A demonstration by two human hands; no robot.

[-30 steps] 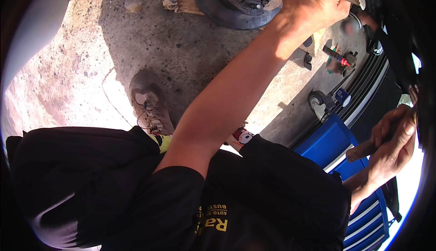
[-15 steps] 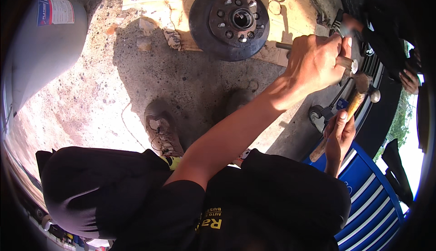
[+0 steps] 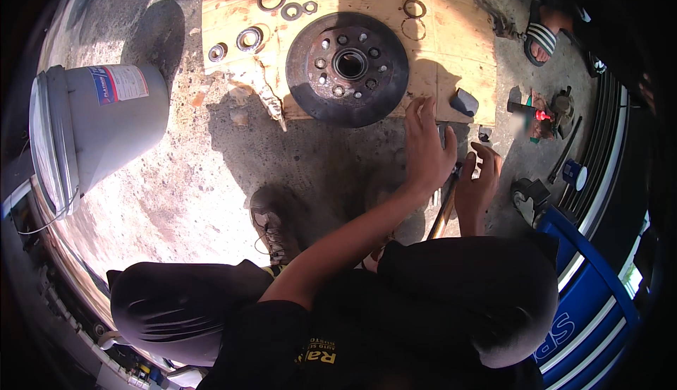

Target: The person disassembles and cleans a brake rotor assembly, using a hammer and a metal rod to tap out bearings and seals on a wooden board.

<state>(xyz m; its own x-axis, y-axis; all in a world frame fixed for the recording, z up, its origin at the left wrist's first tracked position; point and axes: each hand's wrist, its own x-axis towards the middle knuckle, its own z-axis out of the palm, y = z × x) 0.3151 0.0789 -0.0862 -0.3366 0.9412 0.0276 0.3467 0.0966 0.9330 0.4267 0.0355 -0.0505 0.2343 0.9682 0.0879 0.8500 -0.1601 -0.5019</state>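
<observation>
My left hand (image 3: 427, 151) is raised just in front of the brake disc and hub (image 3: 310, 72), its fingers stretched out and nothing visible in its grasp. Close beside it is my right hand (image 3: 478, 191), fingers bent but apart. Between and below the two hands shows the wooden handle of a hammer (image 3: 442, 215); the hands hide its upper part. The disc lies flat on a cardboard sheet (image 3: 451, 51), studs pointing up. A dark angular piece (image 3: 463, 102) rests at the cardboard's near right corner.
Bearings (image 3: 249, 39) and metal rings (image 3: 415, 8) lie around the disc. At left, a grey bucket (image 3: 130, 118) stands on the concrete. A blue tool cabinet (image 3: 582, 312) is at lower right. Another person's sandalled foot (image 3: 541, 41) is at upper right, near loose tools.
Both hands have come left and nearer the disc. My left hand has opened from a fist round a metal tool; my right has loosened from the hammer. The view has shifted.
</observation>
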